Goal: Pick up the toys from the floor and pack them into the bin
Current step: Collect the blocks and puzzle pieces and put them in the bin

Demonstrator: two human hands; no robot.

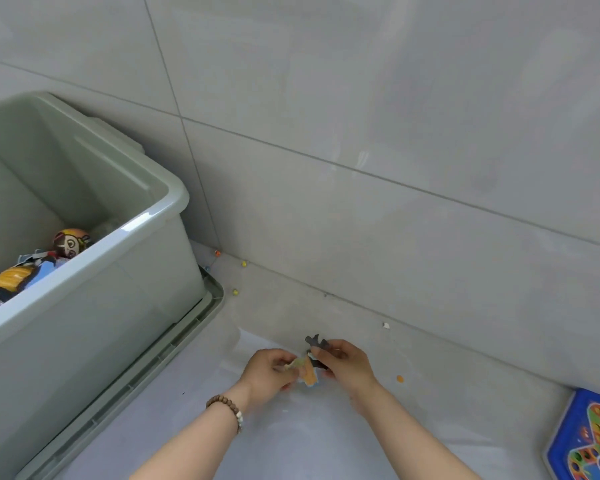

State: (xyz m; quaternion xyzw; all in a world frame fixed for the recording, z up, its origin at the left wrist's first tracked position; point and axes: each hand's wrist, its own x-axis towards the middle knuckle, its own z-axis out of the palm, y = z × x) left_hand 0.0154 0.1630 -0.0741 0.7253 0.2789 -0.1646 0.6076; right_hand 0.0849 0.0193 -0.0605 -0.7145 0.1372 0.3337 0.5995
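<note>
Head view: nearest you, low right, a blue game board (586, 441) lies on the floor (465, 403), untouched. At centre both hands sit low over the floor, close together. Your left hand (267, 370), with a bead bracelet (226, 407) on that wrist, has its fingers curled, pinching an orange-and-pale flat piece (308, 374). Your right hand (349, 367) pinches a dark jagged piece (314, 342) that pokes up past the fingers. The two pieces overlap between the hands. My read: you're gathering small bits before a trip to the bin. Stack them flat in one hand with the thumb clamped on top, which frees the other hand for sweeping. They look thin and light, so don't toss them. Carry them over the rim and let go low inside. An orange disc (399, 378) lies just right of your right hand, so grab that first. A white scrap (386, 325) is further out, near the wall (395, 133). Tiny beads (244, 263) lie along the wall's foot by the bin's far corner; roll them into your palm rather than pinching. The bin (146, 221) stands at your left on its lid (191, 337), with toys (70, 242) already in its bottom and plenty of room left.
</note>
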